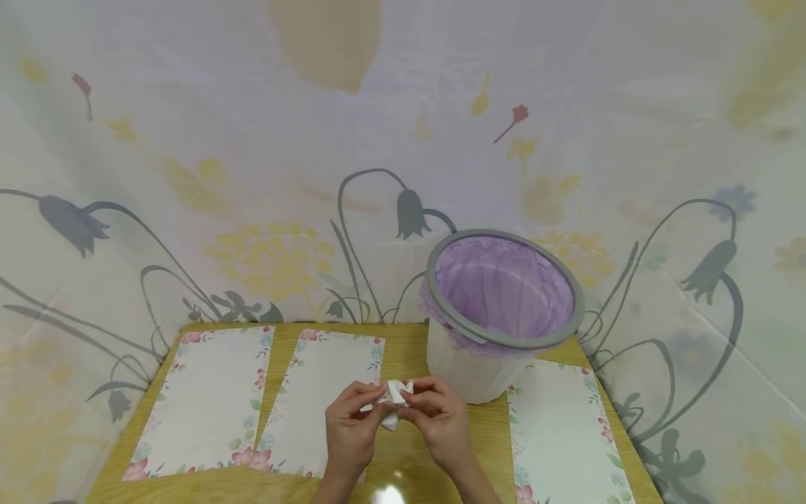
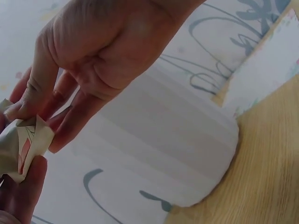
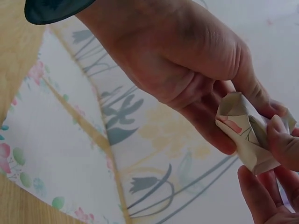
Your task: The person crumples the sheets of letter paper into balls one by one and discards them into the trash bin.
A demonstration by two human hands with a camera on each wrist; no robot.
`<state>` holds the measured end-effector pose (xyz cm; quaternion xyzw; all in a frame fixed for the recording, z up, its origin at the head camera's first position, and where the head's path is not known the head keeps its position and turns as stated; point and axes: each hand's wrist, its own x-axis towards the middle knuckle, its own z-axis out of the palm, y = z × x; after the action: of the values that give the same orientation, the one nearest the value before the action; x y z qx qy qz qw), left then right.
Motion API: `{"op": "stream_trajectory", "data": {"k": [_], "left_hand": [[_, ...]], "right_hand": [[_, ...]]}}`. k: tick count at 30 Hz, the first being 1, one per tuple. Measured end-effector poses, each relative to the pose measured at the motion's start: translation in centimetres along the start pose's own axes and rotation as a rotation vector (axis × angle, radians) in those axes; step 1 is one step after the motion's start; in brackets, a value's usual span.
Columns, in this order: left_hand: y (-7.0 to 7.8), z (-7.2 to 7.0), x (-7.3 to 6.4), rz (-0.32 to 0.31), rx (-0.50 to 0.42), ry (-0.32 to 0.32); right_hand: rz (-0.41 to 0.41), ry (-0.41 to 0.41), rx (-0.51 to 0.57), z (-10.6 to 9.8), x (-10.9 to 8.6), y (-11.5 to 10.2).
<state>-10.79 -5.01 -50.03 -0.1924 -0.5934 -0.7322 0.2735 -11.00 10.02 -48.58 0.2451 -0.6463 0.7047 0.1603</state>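
Both hands meet over the wooden table, low in the head view, around a small folded, crumpled piece of white paper (image 1: pixel 397 393). With thumb and fingers, the left hand (image 1: pixel 354 423) pinches the paper's left side. The right hand (image 1: pixel 443 418) pinches its right side, thumb tip facing the other thumb. Up close in the right wrist view, the paper (image 3: pixel 243 135) looks like a thick bent wad with a printed red flower and thin stems. Part of the wad is hidden behind the fingers. A dark cuff (image 3: pixel 53 10) shows at the right wrist.
A white bin (image 1: pixel 469 371) with a grey rim and purple liner (image 1: pixel 504 287) stands just beyond the right hand. Flower-bordered sheets lie on the table: one far left (image 1: pixel 208 399), one beside the left hand (image 1: pixel 321 392), one at right (image 1: pixel 567 427). A flower-printed curtain (image 1: pixel 283 175) hangs behind.
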Motion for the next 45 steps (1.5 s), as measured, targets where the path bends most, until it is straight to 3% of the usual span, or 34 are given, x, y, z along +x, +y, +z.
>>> {"op": "stream_trajectory", "data": {"k": [10, 14, 21, 25, 31, 36, 39, 45], "left_hand": [[0.1, 0.2, 0.2, -0.003, -0.066, -0.026], [0.1, 0.1, 0.3, -0.003, -0.074, -0.023], [0.0, -0.3, 0.6, 0.002, -0.087, 0.006], [0.0, -0.6, 0.9, 0.001, -0.084, 0.008], [-0.2, -0.7, 0.9, -0.026, -0.078, 0.006], [-0.4, -0.9, 0.8, -0.078, -0.052, 0.033], [-0.6, -1.1, 0.8, -0.068, -0.061, 0.045], [-0.7, -1.2, 0.7, -0.08, -0.085, 0.044]], "right_hand": [[-0.031, -0.061, 0.04, -1.0, 0.2, 0.1], [-0.006, -0.041, 0.04, -1.9, 0.2, 0.1], [-0.04, 0.034, 0.014, -5.1, 0.5, 0.2], [-0.005, 0.117, -0.006, -7.6, 0.5, -0.1], [0.028, 0.306, 0.02, -11.6, 0.6, -0.8], [-0.016, 0.445, 0.096, -14.8, 1.1, -1.7], [-0.045, 0.54, 0.136, -16.6, 1.7, -2.2], [-0.002, 0.728, 0.032, -20.3, 3.4, -3.4]]}}
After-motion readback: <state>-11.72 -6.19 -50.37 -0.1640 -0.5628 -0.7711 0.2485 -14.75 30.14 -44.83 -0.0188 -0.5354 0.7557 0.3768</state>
